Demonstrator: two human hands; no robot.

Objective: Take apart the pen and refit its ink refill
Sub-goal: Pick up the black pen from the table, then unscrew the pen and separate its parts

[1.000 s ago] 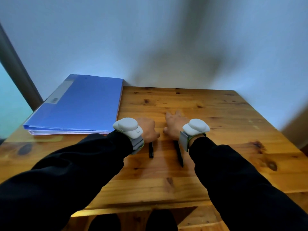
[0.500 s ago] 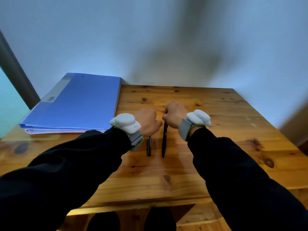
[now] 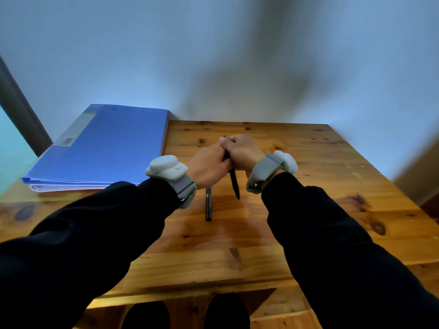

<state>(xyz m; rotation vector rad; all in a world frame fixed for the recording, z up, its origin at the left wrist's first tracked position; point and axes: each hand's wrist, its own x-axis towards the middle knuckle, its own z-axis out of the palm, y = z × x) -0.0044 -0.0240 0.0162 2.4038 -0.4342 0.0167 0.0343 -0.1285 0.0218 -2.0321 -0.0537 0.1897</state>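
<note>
My right hand [image 3: 242, 153] grips a black pen [image 3: 234, 184] and holds it lifted above the wooden table [image 3: 308, 210]. The pen's lower end slants down toward me. Close against it on the left, my left hand [image 3: 207, 166] curls its fingers onto the same pen, between the two hands. The pen's upper part is hidden inside the hands. A second black pen [image 3: 208, 206] lies flat on the table just below my left wrist, pointing toward me.
A blue folder [image 3: 102, 148] lies on the table's far left, over a stack of papers. A wall stands right behind the table's far edge. Both wrists wear grey bands with white pods. Dark shoes show under the near edge.
My right hand has picked one pen up off the table and raised it. My left hand has left the other pen and come over to the raised one.
</note>
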